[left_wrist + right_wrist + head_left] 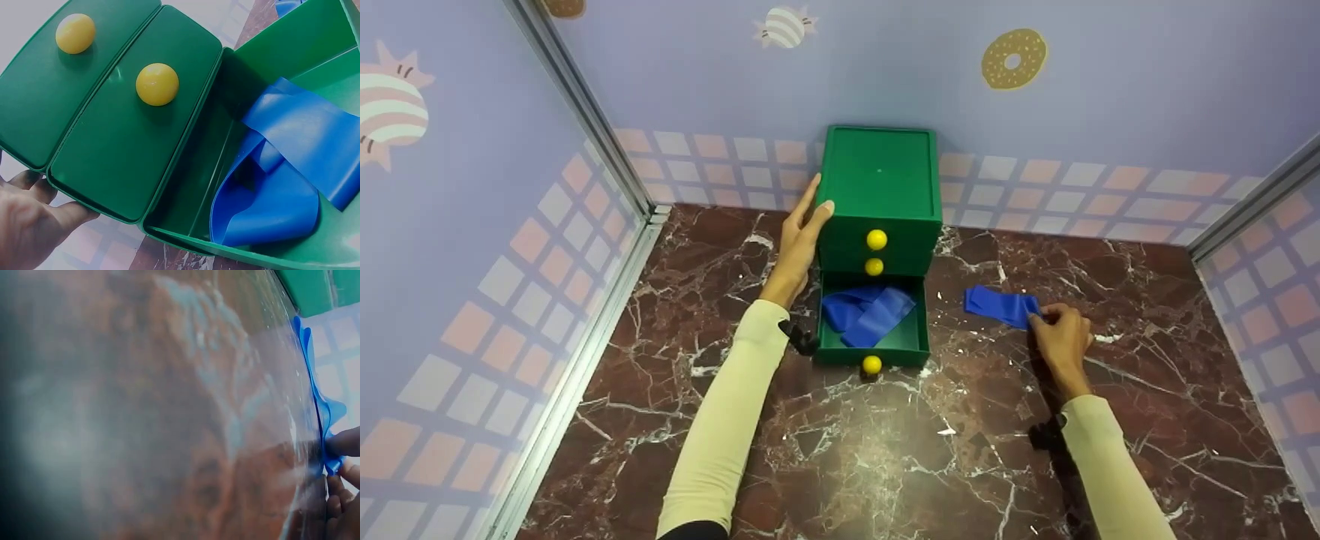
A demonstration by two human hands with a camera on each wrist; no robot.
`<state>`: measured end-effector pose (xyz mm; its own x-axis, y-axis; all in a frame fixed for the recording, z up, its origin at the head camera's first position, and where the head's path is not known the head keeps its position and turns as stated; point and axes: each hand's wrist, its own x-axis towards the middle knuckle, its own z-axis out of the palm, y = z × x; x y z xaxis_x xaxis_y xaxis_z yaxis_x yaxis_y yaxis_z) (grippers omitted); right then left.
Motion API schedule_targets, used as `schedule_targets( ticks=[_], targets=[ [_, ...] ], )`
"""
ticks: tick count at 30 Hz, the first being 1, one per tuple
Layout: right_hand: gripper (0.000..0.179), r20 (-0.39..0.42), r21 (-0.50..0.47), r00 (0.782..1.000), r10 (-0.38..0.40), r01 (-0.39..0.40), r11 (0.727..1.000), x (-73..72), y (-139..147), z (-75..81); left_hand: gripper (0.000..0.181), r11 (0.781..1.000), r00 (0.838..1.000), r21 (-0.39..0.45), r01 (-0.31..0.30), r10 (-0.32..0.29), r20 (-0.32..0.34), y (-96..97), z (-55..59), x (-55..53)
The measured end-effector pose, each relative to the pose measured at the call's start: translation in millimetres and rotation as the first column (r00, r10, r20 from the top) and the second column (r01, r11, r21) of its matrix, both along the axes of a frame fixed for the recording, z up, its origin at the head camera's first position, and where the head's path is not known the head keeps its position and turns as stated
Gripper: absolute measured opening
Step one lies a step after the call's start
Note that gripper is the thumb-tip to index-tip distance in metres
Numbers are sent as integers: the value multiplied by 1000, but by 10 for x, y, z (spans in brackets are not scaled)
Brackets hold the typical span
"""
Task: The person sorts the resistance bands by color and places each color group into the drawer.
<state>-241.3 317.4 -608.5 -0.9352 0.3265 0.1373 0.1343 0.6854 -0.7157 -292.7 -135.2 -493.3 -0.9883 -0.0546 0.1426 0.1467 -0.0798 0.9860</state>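
A green drawer cabinet [881,172] with yellow round knobs stands against the back wall. Its bottom drawer [911,341] is pulled out and holds folded blue bands [264,208]. My left hand [796,247] rests on the cabinet's left side, thumb at the top front edge, fingers along the side. Right of the cabinet, another folded blue strip [997,304] lies on the marbled surface. My right hand [1063,337] pinches this strip's right end between thumb and fingers. In the right wrist view the strip [315,382] appears edge-on, with the fingertips at its lower end.
The dark red marbled tabletop [840,465] spreads around the cabinet. Patterned lilac panels [697,82] rise at the back and both sides, with metal rails [585,97] at the corners. The open drawer juts forward between my two arms.
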Motion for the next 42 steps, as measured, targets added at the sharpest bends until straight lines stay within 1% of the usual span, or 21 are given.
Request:
schedule_targets(
  ticks=[4, 8, 11, 15, 22, 26, 29, 33, 42],
  targets=[
    [22, -50, -49, 999, -21, 19, 999, 42, -30, 34, 70, 1000, 1000, -7, 8, -8, -4, 1, 0, 3],
    [19, -105, -69, 994, -25, 17, 997, 87, -76, 135, 70, 1000, 1000, -3, -1, 1, 2, 2, 8, 6],
    [18, -146, -81, 989, -12, 0, 997, 121, -115, 241, 70, 1000, 1000, 5, -2, 1, 7, 2, 15, 11],
    [15, -216, -101, 976, 21, -43, 994, 165, -189, 406, 69, 1000, 1000, 11, 4, -4, 3, 8, 21, 12],
    [10, -298, -67, 950, 89, -114, 991, 238, -341, 662, 68, 1000, 1000, 30, -2, 2, 8, 16, 12, -29],
    [10, -339, -67, 931, 135, -167, 984, 281, -432, 775, 68, 999, 1000, 36, -4, 4, 5, 15, 9, -22],
    [9, -362, -75, 917, 165, -205, 976, 317, -502, 855, 70, 1000, 1000, 21, 0, 0, 2, 10, 8, 0],
    [7, -392, -73, 900, 190, -237, 969, 364, -601, 962, 70, 1000, 1000, 2, 6, -6, -1, 4, 6, 17],
    [6, -480, -85, 841, 249, -327, 941, 430, -921, 1198, 67, 1000, 1000, 3, -1, 1, 2, 7, 9, 5]
  ],
)
